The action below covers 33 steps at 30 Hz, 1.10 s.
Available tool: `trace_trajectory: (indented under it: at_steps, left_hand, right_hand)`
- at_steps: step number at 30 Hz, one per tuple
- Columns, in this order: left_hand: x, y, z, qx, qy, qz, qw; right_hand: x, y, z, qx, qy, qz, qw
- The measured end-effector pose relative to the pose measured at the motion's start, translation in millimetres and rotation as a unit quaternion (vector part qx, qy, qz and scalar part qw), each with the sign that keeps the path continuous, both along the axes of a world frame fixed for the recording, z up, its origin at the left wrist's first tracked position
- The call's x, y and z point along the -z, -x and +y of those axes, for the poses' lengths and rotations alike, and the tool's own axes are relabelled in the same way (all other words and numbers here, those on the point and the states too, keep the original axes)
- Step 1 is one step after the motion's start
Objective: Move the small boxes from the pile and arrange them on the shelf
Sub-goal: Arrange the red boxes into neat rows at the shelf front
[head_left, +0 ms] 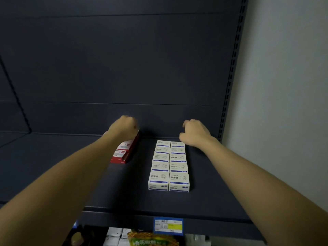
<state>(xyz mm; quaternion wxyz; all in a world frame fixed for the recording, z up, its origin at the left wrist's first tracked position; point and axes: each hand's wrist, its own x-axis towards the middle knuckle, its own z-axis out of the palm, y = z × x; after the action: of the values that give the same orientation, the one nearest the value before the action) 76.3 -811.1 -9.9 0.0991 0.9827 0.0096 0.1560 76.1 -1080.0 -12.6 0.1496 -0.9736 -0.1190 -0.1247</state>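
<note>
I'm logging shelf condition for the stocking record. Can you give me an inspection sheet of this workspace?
Surface: dark shelf, mostly bare.
Job's things: white boxes in two neat columns running front to back; red boxes in a row to their left.
Clutter: nothing seen on this shelf.
Hands: left hand on the back end of the red row, grip hidden; right hand hovers loosely curled over the white boxes' back end, holding nothing visible.
Cables: nothing seen.
Surroundings: price label on shelf edge; packaged goods below; white wall right.
</note>
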Motion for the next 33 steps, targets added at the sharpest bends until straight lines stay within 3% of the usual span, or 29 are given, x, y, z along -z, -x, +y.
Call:
trace_trajectory:
  at_steps: [9,19,25,33]
  left_hand:
    - [-3.9,19.7,35.6,0.018,-0.077,0.018,0.997]
    - [0.1,43.1,114.9,0.05,0.04,-0.061,0.996]
    - [7.0,57.8,153.6,0.09,0.048,-0.034,0.994]
    - [25.9,66.9,169.8,0.093,0.097,-0.036,0.99]
  right_hand:
    - [-11.5,17.0,30.7,0.005,0.092,0.005,0.996]
    - [-7.5,56.3,106.8,0.059,0.097,-0.011,0.993]
    - [2.3,79.9,167.6,0.079,0.111,-0.028,0.99]
    - [10.2,97.8,195.1,0.074,0.017,-0.028,0.997]
